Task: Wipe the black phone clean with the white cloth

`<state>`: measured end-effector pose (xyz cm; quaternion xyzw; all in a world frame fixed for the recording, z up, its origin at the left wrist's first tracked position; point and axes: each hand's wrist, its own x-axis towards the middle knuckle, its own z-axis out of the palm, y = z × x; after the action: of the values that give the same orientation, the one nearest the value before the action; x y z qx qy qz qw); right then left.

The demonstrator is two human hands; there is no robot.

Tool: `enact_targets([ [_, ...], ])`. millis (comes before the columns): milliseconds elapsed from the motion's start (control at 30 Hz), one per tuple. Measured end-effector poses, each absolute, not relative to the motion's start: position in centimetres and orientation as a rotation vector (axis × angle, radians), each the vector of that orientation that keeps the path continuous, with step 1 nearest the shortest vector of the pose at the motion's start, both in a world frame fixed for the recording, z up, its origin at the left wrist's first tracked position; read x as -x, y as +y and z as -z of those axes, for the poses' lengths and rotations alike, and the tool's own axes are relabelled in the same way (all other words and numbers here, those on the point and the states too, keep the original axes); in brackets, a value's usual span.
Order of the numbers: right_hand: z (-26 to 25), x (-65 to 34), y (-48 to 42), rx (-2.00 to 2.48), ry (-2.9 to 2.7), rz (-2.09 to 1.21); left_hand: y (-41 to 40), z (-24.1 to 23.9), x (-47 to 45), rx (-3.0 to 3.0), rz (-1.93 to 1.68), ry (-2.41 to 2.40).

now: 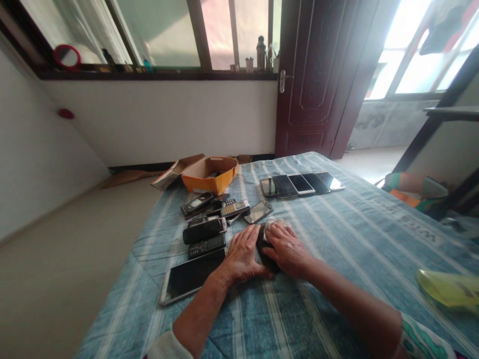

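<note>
A dark mobile phone (268,255) lies on the blue striped cloth between my hands. Along its left side my left hand (242,257) steadies it, thumb at the near end and fingers at the far end. My right hand (290,247) presses a crumpled white wipe (268,230) onto the phone's upper part, its fingers bent over the wipe. Just beyond my fingers lies a grey touchscreen phone (259,212). Left of my left hand are a large white-edged phone (194,274), a keypad phone (207,246) and a black phone (204,231).
Several old phones (197,203) pile up before an open orange box (209,184). Further back right, a row of phones (301,184) lies side by side. A yellow packet (447,289) rests at the right. The striped cloth (359,239) covers the surface; a brown door (314,75) stands behind.
</note>
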<state>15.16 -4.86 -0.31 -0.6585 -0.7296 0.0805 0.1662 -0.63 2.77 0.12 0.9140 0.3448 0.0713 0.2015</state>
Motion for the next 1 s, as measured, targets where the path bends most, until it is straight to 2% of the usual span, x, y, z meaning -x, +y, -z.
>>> enact_targets([
  [267,0.2,-14.5,-1.8,1.908,-2.052,-0.263,2.6,-0.3,0.6,-2.520,-0.213,0.986],
  [667,0.5,-13.9,-7.1,1.770,-2.164,-0.308,3.1,1.2,1.0,-2.599,-0.306,0.914],
  [1000,0.3,-14.2,-2.8,1.683,-2.159,-0.352,3.0,0.4,1.0,-2.507,-0.262,0.963],
])
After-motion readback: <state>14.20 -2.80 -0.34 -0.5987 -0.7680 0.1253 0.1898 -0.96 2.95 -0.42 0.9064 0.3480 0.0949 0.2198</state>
